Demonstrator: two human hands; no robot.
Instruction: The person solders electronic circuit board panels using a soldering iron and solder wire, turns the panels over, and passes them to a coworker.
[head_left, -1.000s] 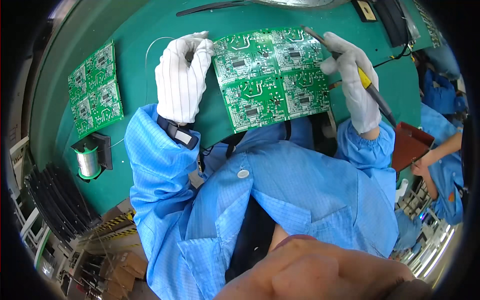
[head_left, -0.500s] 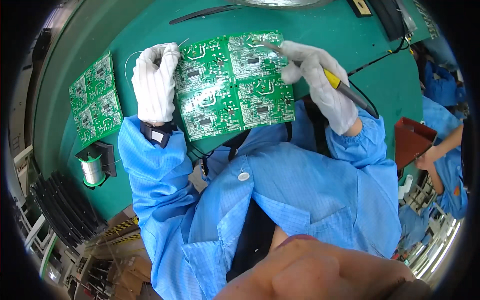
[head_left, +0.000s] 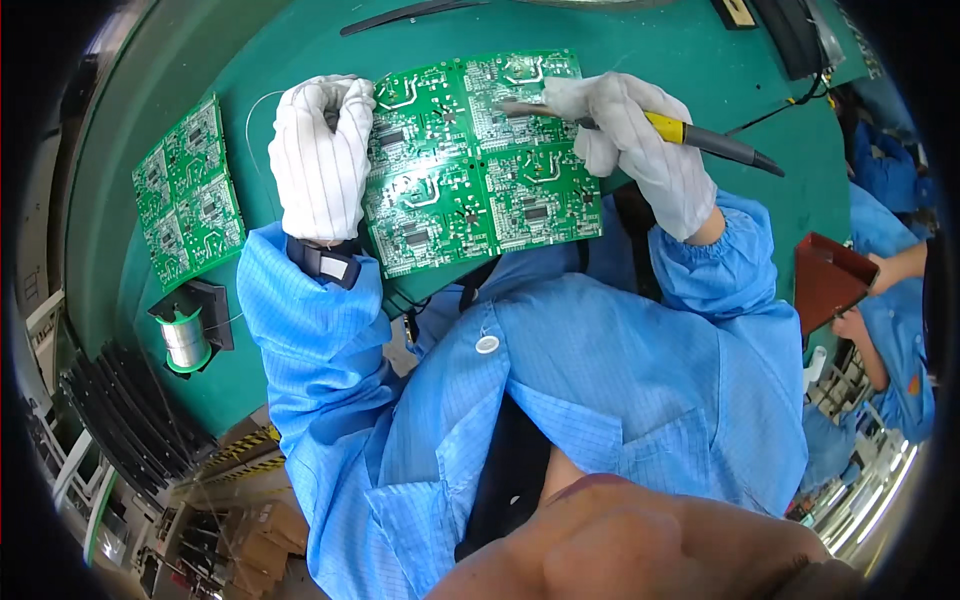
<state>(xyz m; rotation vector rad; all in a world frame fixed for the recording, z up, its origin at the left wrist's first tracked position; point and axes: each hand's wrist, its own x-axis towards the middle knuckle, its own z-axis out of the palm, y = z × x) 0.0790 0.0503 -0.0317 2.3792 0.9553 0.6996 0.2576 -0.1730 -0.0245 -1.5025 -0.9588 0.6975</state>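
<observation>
A green printed circuit board panel [head_left: 430, 185] with four similar sections lies before me. My left hand [head_left: 321, 160], in a white striped glove, rests at its left edge. Its fingers are curled closed around a thin solder wire [head_left: 250, 125], which loops out on the left. My right hand [head_left: 640, 140], also gloved, grips a soldering iron [head_left: 725, 146] with a yellow and dark grey handle. The iron's metal front end hangs over the panel's upper right section; whether its tip touches the board I cannot tell. Glove fingers cover part of that section's right edge.
Another green board panel [head_left: 190, 195] lies to the left. Below it a solder spool [head_left: 184, 342] sits on a black holder. Black curved strips [head_left: 135, 415] stand at the lower left. On the right, another person's hands hold a dark red tray [head_left: 830, 280]. Dark tweezers-like tool [head_left: 410, 18] lies at the back.
The board panel has shifted slightly right and away from me, my left hand with it. The soldering iron has swung to a flatter angle, its front end lower and slightly left over the board.
</observation>
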